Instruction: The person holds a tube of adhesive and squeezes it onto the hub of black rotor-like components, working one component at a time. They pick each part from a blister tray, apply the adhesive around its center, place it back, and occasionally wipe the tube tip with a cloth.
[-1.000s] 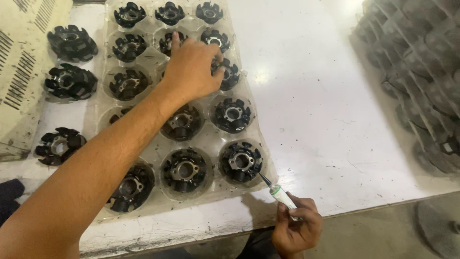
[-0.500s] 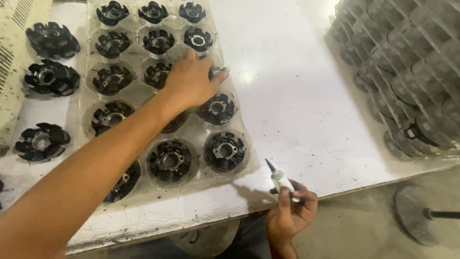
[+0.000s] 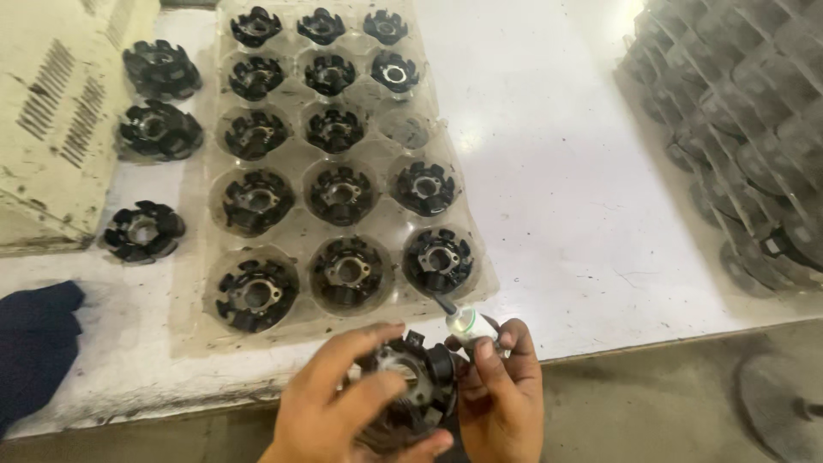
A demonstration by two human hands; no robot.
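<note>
A: Grip first. Left hand (image 3: pixel 360 403) clenched round a black toothed ring part (image 3: pixel 410 377), fingers spread over its face, held off the desk (image 3: pixel 583 197) edge, low in view.

B: Right hand?

A: Right hand (image 3: pixel 501 394) grasping a small white applicator tube (image 3: pixel 465 324), dark nozzle pointing up and away. It sits just right of the part, touching or nearly so; cannot tell which.

B: Further out?

A: Just above the grip, a clear plastic tray (image 3: pixel 197 214) with rows of the same black parts in round pockets. One pocket (image 3: pixel 408 129), right column, looks bare. Left of the tray, three loose parts (image 3: pixel 143 231) on the desk beside a cream vented box (image 3: pixel 60 111). Dark blue cloth (image 3: pixel 34 343) far left. Stacked grey trays (image 3: pixel 737 120) far right.

B: Risks?

A: My read: the part hangs over the floor, not the desk, so a loose hold drops it. Nozzle points at the tray's nearest corner part (image 3: pixel 439 260); a stray squeeze could smear it.
</note>
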